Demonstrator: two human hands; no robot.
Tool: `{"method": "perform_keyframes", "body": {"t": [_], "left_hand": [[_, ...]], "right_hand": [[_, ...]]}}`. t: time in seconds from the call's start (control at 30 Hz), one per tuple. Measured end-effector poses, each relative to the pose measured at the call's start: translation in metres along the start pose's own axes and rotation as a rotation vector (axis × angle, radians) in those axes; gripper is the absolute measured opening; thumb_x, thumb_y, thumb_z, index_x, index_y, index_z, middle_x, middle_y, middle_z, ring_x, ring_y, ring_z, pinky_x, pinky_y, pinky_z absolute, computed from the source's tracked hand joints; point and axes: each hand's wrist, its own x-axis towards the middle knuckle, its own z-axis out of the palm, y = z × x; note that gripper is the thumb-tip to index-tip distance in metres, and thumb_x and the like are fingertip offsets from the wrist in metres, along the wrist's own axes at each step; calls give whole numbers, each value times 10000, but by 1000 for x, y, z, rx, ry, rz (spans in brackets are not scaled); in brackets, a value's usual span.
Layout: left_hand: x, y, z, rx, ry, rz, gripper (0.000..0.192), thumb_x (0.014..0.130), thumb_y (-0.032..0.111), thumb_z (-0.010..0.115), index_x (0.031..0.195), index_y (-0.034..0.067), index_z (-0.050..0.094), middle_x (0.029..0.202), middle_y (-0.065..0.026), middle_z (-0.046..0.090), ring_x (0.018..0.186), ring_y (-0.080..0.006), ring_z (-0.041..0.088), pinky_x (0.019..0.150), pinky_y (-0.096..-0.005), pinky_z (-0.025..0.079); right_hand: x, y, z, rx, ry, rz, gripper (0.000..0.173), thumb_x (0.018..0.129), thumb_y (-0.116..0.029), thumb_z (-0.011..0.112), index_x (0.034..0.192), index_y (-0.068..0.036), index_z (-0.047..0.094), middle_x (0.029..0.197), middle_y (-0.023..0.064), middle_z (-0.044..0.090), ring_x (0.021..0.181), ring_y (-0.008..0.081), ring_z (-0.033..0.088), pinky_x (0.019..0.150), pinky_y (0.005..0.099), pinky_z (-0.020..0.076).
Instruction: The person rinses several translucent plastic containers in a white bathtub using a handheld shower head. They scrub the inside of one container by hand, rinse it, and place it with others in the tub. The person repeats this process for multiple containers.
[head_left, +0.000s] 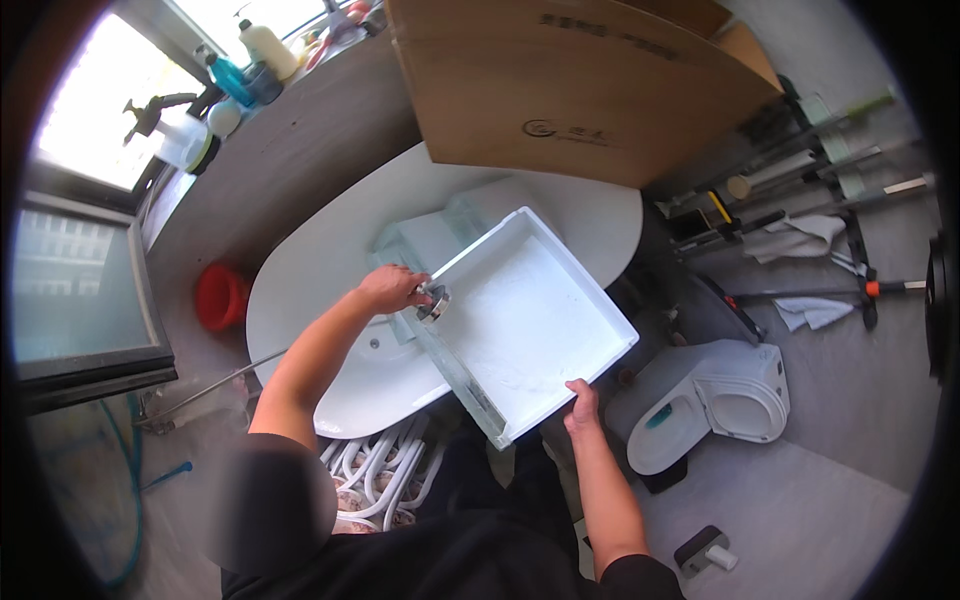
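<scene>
My left hand (391, 289) grips a chrome shower head (435, 304) at the left wall of a white drawer-like tray (551, 315). My right hand (583, 409) holds the tray's near right edge, thumb over the rim. The tray is held at an angle over a white oval bathtub (289, 300), its floor looking wet. A translucent greenish panel (465, 382) runs along its near left side. Behind it, more white and translucent pieces (431, 236) lie in the tub, partly hidden by the tray. A thin metal hose (225, 386) runs toward my left forearm.
A large cardboard box (585, 97) rests on the tub's far rim. At right stand a toilet (705, 405) with its lid up and several long-handled tools (810, 289). White tubular racks (382, 480) lie near my legs. A red bucket (221, 296) and window-ledge bottles (266, 49) are left.
</scene>
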Motion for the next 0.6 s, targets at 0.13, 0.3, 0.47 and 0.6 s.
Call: {"method": "perform_keyframes", "body": {"t": [0.13,0.3,0.47,0.6], "left_hand": [[-7,43,-20,75,219,-17,395,967,501,682,962,106,662,848,-115,688,883,-332,676,800,-469,538],[-15,136,-70,50,256,-134,471,896,542,751,934,88,630,839,-115,707,808,-347,697,712,-473,550],[-3,250,-61,146,25,-12,503,897,533,745,1063,78,610,985,-152,744,953,-363,713,782,-485,542],[4,303,-38,5,153,-69,499,901,512,751,1113,83,612,1000,-152,741,965,-383,702,791,-487,539]], "right_hand": [[-16,5,-12,14,68,11,440,751,-123,662,1161,35,639,1113,125,660,1059,285,640,970,422,516],[-25,19,-46,107,144,21,383,762,-124,669,1116,16,633,1071,108,650,992,272,644,929,416,523],[-43,18,-74,134,188,-119,408,752,-90,676,1147,-2,626,1059,98,643,970,256,635,891,408,529],[-56,9,-135,116,154,-225,561,748,-22,650,1304,-18,577,1219,109,623,1131,262,584,940,415,505]]}}
